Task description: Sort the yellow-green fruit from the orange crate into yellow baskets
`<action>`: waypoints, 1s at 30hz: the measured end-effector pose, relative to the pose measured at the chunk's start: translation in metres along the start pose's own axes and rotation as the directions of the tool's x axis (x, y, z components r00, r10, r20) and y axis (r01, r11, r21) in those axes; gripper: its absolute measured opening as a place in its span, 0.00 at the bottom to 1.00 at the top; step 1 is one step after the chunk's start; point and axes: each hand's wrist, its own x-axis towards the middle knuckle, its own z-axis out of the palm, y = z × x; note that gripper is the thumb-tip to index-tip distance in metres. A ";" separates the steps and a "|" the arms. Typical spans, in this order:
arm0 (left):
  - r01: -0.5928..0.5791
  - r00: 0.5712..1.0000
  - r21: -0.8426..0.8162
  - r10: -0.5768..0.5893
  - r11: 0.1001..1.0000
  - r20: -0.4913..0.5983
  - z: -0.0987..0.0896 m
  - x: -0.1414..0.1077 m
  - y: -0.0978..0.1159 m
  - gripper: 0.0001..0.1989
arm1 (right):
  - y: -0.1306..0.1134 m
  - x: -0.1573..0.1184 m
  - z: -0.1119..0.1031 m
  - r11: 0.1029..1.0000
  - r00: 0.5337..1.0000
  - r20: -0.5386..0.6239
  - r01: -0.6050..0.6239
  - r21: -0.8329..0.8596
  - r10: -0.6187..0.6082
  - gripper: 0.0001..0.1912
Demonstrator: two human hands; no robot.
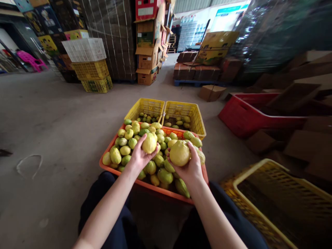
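My left hand (pixel 143 154) is wrapped round a pale yellow lemon (pixel 149 143), its thumb along the left side. In my right hand (pixel 190 162) rests a larger, rounder yellow lemon (pixel 179 153), with fingers curled about it from below and the right. Both are held above an orange crate (pixel 166 195) heaped with yellow and green lemons (pixel 165 176). Just beyond it stand two yellow crates side by side, the left crate (pixel 132 110) and the right crate (pixel 199 119), each with some smaller fruit at the bottom.
A yellow basket (pixel 249 173) stands close on my right. Farther right are a red crate (pixel 241 119) and loose cardboard (pixel 298 93). Ahead are stacked cartons (pixel 146 62), a blue pallet (pixel 192 83) with boxes, and stacked white and yellow crates (pixel 90 69). Concrete floor (pixel 64 124) lies to the left.
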 end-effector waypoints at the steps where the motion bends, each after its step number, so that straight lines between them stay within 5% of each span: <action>1: -0.015 1.000 -0.006 0.015 1.000 -0.014 0.000 0.001 0.000 0.12 | 0.000 0.000 -0.001 1.000 1.000 0.011 -0.001 -0.005 0.001 0.11; 9: -0.034 0.999 0.074 0.035 0.997 -0.007 -0.002 0.001 0.001 0.21 | 0.003 0.013 -0.013 0.998 0.992 0.127 0.023 -0.065 -0.015 0.20; 17: 0.034 0.998 0.038 -0.036 0.999 0.048 -0.006 0.003 0.005 0.23 | 0.004 0.010 -0.009 0.999 0.999 0.020 -0.028 -0.033 0.029 0.16; 30: 0.020 1.000 0.041 -0.021 0.999 0.020 -0.010 0.006 0.002 0.26 | 0.005 0.012 -0.010 0.998 0.998 0.038 -0.055 -0.026 0.056 0.16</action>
